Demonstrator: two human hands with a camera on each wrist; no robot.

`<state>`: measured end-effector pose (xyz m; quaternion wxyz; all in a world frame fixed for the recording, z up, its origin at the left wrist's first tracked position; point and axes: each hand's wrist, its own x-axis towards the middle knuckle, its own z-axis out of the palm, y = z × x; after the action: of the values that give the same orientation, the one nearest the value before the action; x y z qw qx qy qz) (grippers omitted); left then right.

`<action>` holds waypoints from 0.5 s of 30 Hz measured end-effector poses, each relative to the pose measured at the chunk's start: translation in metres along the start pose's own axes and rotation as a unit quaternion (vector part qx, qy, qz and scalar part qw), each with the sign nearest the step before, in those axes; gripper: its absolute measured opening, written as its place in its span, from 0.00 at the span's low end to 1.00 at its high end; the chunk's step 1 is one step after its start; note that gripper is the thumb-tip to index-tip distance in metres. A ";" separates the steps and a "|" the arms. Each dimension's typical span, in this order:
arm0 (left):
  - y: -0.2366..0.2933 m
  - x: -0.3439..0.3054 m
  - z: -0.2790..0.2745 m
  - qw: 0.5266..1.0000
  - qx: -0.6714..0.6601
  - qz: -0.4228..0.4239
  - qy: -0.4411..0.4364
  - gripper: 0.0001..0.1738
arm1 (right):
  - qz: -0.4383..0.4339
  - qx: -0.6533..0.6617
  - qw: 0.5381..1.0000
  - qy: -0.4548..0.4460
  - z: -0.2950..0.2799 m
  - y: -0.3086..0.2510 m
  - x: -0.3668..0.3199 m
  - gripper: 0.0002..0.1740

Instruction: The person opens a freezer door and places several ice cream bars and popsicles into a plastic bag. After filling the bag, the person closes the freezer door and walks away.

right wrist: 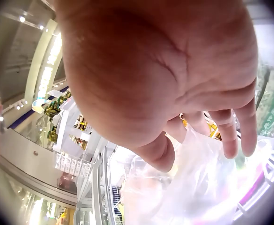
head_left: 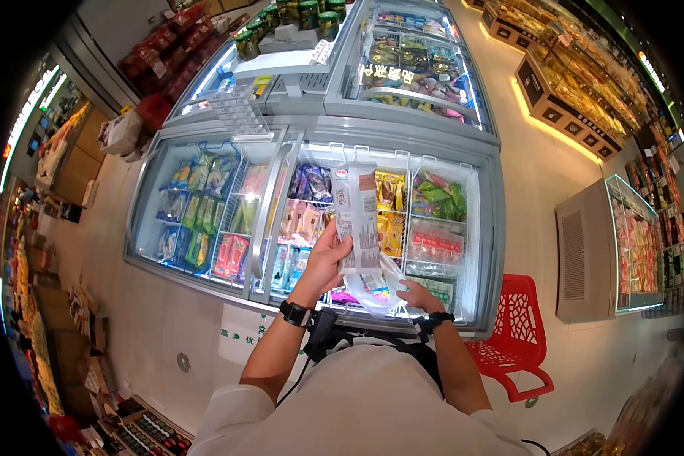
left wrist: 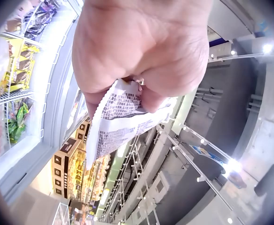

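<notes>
My left hand (head_left: 327, 260) grips the lower part of a long white printed packet (head_left: 357, 209), held upright over the open freezer, thumb across its front. In the left wrist view the packet (left wrist: 120, 124) shows rows of small print and a crimped edge. Close to its right, my right hand (head_left: 419, 295) pinches a thin see-through plastic bag (head_left: 374, 292) between thumb and fingers. That bag (right wrist: 193, 183) hangs loose below the fingertips in the right wrist view, its ring and little fingers extended apart from it.
Below the hands, the chest freezer (head_left: 496, 251) holds wire compartments of bagged ices, with yellow packs (head_left: 390, 190) and red packs (head_left: 435, 245) among them. A red plastic chair-like frame (head_left: 518, 308) stands at the freezer's right corner. Jars (head_left: 308, 14) sit on a shelf behind.
</notes>
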<state>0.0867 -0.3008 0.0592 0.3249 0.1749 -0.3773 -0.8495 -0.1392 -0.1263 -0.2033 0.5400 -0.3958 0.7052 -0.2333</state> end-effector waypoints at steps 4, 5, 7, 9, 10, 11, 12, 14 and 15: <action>0.000 -0.004 -0.019 0.993 -0.105 -0.023 -0.049 0.27 | 0.016 0.024 0.999 0.016 0.004 -0.026 -0.016 0.35; 0.001 -0.005 -0.025 0.987 -0.145 -0.030 -0.068 0.27 | 0.028 0.034 0.999 0.014 0.005 -0.029 -0.014 0.35; -0.014 -0.005 -0.048 0.976 -0.197 -0.050 -0.075 0.28 | 0.052 0.057 0.997 0.010 0.009 -0.024 -0.010 0.35; -0.017 -0.009 -0.062 0.956 -0.270 -0.076 -0.088 0.29 | 0.048 0.055 0.997 0.019 0.012 -0.015 -0.003 0.33; -0.016 -0.011 -0.064 0.956 -0.270 -0.096 -0.060 0.31 | 0.040 0.040 0.998 0.022 0.013 -0.010 0.001 0.32; -0.016 -0.011 -0.066 0.951 -0.283 -0.098 -0.073 0.31 | 0.033 0.025 0.999 0.025 0.014 -0.005 0.004 0.32; -0.014 -0.011 -0.065 0.946 -0.295 -0.102 -0.086 0.31 | 0.028 0.021 0.999 0.032 0.015 -0.004 0.004 0.32; -0.008 -0.010 -0.061 0.950 -0.279 -0.104 -0.094 0.29 | 0.020 0.014 0.999 0.044 0.018 -0.002 0.004 0.32; -0.005 -0.009 -0.058 0.959 -0.250 -0.103 -0.090 0.28 | 0.043 0.043 0.997 0.036 0.018 -0.009 0.000 0.33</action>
<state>0.1225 -0.3230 0.0182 0.2338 0.0489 -0.1608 -0.9576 -0.1195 -0.1299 -0.2020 0.5403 -0.3327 0.7300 -0.2541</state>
